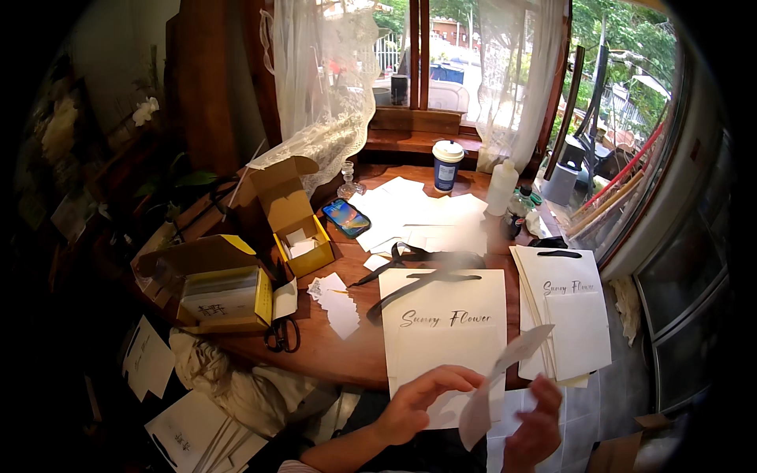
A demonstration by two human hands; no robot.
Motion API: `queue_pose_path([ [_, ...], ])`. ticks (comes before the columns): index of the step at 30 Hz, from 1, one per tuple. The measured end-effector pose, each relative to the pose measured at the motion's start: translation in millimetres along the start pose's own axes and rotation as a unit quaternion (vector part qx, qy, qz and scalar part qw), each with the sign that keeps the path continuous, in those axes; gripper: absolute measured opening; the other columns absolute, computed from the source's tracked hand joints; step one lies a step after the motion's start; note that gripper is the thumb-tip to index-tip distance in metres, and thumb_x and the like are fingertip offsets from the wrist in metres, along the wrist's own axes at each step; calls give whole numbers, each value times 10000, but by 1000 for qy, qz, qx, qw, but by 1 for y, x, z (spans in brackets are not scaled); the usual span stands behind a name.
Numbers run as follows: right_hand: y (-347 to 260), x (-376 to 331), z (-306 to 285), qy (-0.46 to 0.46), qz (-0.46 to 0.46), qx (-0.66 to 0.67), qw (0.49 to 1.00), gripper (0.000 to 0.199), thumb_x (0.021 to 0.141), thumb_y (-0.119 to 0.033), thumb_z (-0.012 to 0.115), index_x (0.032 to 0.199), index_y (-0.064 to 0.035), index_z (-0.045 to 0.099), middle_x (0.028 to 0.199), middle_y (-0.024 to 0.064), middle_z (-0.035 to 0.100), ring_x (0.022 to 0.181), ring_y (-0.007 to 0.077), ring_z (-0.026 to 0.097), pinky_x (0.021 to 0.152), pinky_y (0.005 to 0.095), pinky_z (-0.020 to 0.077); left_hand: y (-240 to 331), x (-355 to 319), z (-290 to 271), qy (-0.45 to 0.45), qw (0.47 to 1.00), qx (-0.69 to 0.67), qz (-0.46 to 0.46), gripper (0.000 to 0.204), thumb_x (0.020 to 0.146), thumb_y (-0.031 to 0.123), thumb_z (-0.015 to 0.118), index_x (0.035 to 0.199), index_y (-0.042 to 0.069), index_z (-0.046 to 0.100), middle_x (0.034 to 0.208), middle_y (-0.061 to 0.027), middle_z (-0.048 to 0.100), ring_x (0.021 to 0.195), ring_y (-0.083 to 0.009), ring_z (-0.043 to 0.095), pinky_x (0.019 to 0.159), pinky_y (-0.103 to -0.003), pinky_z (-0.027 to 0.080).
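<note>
My left hand (422, 402) pinches a thin white sheet (505, 366) at its left edge, between thumb and fingers. The sheet bends and stands tilted above the table's front edge. Just right of it, my right hand (536, 426) is raised with its fingers apart, slightly blurred. Behind both hands a flat white paper bag (406, 347) with dark script and a black ribbon handle lies on the table, its lower part partly covered by my left hand and the sheet. A loose black ribbon (394, 299) crosses its top left corner.
A stack of white paper bags (579, 339) lies right. On the wooden table (331, 359) are yellow boxes (315, 260), small white cards (341, 315), black scissors (282, 335), a phone (345, 217), white papers (394, 206), a lidded cup (446, 173) and a white bottle (501, 189).
</note>
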State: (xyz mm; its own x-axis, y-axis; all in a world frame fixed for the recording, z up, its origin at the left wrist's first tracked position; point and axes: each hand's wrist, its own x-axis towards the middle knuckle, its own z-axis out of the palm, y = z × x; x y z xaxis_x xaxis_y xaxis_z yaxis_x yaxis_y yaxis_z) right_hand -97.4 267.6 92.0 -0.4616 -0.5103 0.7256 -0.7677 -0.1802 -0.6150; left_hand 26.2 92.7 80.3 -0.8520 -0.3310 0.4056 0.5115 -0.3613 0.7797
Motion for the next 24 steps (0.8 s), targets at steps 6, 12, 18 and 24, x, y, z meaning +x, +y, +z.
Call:
queue_pose_path([
  [6, 32, 58, -4, 73, 250, 235, 937, 837, 751, -336, 774, 1367, 36, 347, 1164, 142, 554, 1093, 226, 520, 972, 380, 381, -13, -6, -37, 77, 978, -189, 41, 754, 875, 624, 475, 1401, 88, 412, 1364, -92, 485, 1290, -285, 428, 1083, -490, 309],
  [12, 39, 98, -7, 12, 243, 305, 921, 61, 803, 30, 621, 861, 33, 603, 854, 53, 624, 835, 110, 536, 793, 253, 412, -9, 21, -85, 66, 983, -161, 65, 777, 861, 686, 437, 1419, 146, 417, 1394, -77, 473, 1297, -301, 437, 1079, -524, 330],
  [18, 43, 122, -3, 12, 223, 292, 930, 29, 818, 42, 613, 816, 17, 598, 806, 19, 584, 798, 81, 516, 758, 227, 413, 33, 57, -91, 109, 994, 10, 13, 624, 838, 404, 663, 1281, 3, 486, 1249, -123, 562, 1158, -217, 537, 990, -396, 430],
  [24, 64, 133, -6, -22, 240, 284, 928, 27, 829, 24, 619, 821, 10, 598, 796, 4, 583, 767, 59, 522, 721, 212, 424, 29, 68, -97, 202, 967, 154, -18, 247, 805, -79, 645, 1041, -17, 603, 1060, -64, 635, 970, -153, 611, 862, -287, 490],
])
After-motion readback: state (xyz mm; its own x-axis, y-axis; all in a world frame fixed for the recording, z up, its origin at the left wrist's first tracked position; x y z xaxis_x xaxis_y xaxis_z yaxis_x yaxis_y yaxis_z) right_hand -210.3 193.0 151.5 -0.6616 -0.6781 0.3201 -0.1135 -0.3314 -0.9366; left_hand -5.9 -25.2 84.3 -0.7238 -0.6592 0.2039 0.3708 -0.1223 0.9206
